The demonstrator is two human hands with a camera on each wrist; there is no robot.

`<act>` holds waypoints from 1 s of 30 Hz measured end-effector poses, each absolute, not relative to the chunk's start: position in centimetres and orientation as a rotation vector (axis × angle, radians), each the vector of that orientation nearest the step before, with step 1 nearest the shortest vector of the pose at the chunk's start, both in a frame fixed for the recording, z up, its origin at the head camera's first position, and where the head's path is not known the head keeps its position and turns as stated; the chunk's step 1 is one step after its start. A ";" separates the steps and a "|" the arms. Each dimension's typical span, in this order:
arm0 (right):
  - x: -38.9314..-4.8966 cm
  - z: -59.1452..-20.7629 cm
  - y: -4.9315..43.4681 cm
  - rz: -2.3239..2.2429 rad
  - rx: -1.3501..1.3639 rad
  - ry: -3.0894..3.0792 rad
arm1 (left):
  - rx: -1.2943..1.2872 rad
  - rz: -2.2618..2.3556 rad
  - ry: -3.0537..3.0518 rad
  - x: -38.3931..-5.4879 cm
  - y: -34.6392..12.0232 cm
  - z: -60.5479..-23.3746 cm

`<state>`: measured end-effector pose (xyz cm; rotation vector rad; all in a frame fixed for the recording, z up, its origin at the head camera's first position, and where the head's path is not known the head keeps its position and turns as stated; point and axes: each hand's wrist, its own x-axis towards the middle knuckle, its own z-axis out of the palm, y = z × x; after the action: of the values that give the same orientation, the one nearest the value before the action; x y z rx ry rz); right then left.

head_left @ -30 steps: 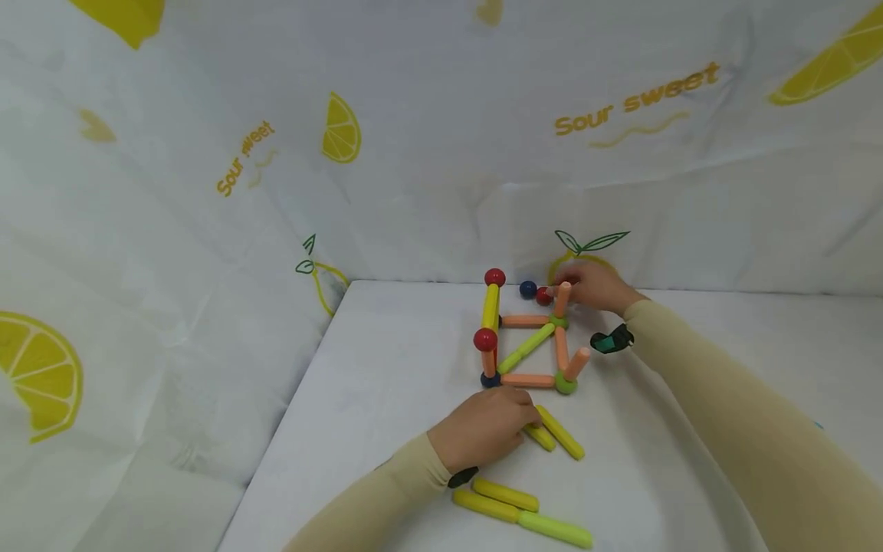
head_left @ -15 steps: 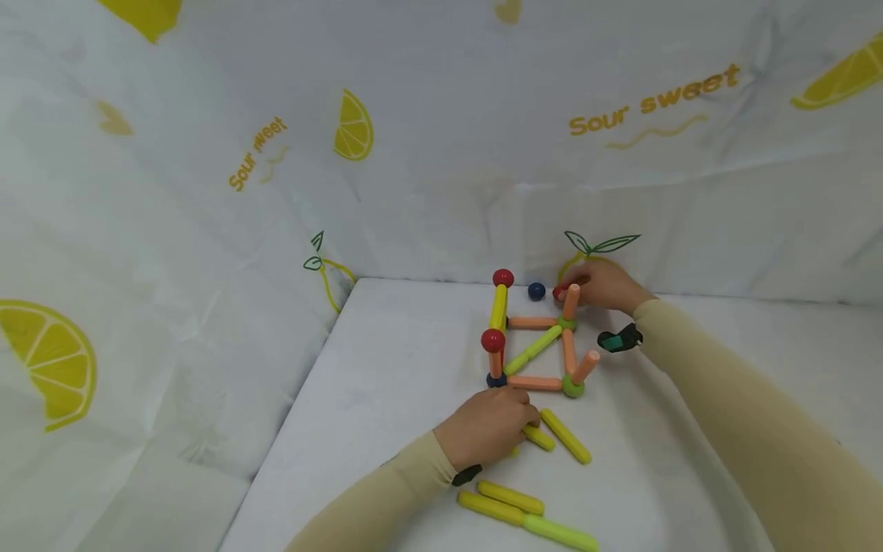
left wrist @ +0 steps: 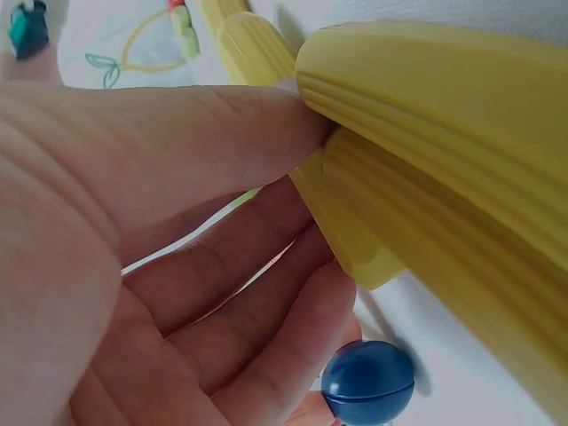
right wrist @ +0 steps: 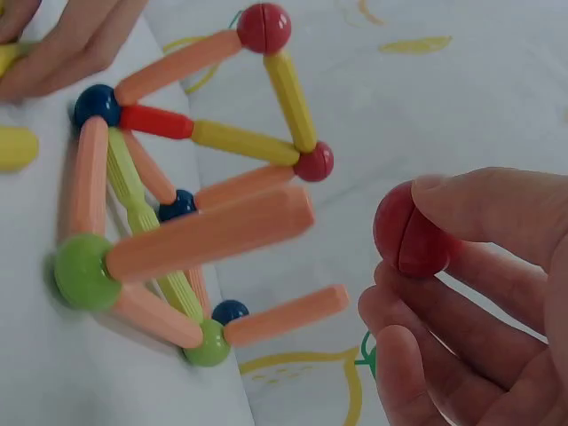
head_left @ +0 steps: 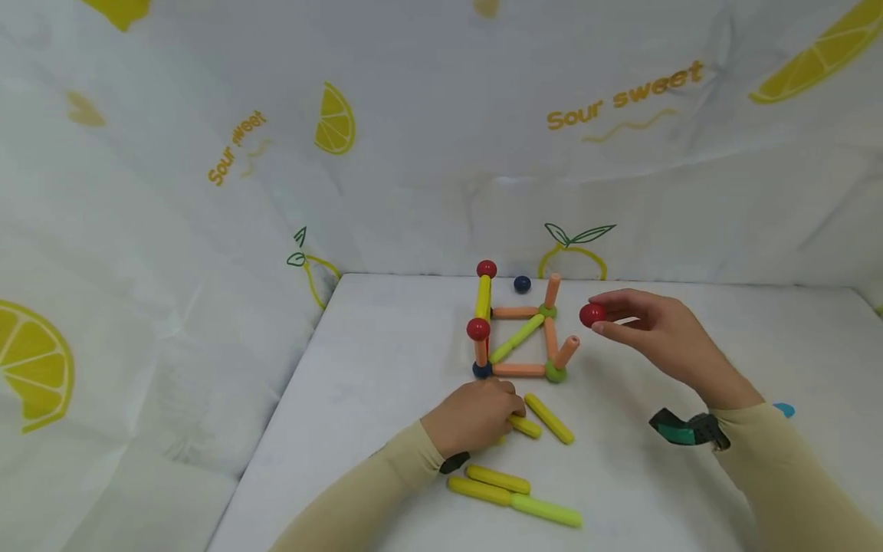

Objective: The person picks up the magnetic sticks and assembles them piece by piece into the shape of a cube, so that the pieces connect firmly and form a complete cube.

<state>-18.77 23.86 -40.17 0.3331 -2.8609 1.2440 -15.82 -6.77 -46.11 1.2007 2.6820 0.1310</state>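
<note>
My right hand [head_left: 665, 333] pinches a red ball [head_left: 592, 314] between thumb and fingertips, to the right of a frame of magnetic sticks and balls. The right wrist view shows a seam around this red ball [right wrist: 413, 229]. Two orange upright sticks [head_left: 567, 352] on green balls [head_left: 555, 371] have bare tops. On the frame's left side, a yellow stick [head_left: 483, 297] joins two red balls [head_left: 479, 330]. In front of the frame, my left hand [head_left: 474, 418] holds a yellow magnetic stick [head_left: 526, 426], its thumb and fingers around one end [left wrist: 359, 253].
Another yellow stick [head_left: 549, 418] lies right of the left hand. Nearer the front lie two yellow sticks [head_left: 498, 479] and a lime stick [head_left: 546, 510]. A loose blue ball [head_left: 522, 284] sits behind the frame, close to the white printed backdrop [head_left: 428, 230].
My right hand has taken the red ball from beside the blue ball at the back and carried it right and nearer me. My left hand stays at the yellow sticks.
</note>
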 end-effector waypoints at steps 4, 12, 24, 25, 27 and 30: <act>-16.9 -40.8 22.6 1.283 0.401 -2.772 | 1.192 0.146 2.682 -15.9 -6.9 -45.9; -16.4 -42.5 21.8 1.265 0.418 -2.729 | 1.202 0.139 2.687 -15.6 -6.7 -45.7; -15.9 -42.3 20.4 1.285 0.466 -2.664 | 1.379 0.321 2.745 -16.9 -6.6 -36.2; -15.9 -42.3 20.3 1.287 0.469 -2.659 | 1.396 0.323 2.763 -17.4 -6.5 -35.3; -16.0 -42.3 20.1 1.293 0.481 -2.652 | 1.404 0.315 2.799 -18.5 -6.4 -34.1; -16.2 -42.5 19.7 1.305 0.502 -2.647 | 1.367 0.304 2.805 -19.8 -6.4 -33.5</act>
<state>-16.22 19.71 -42.48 0.5021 -2.6469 1.3051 -19.79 -6.44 -33.45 1.3671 2.8048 0.3043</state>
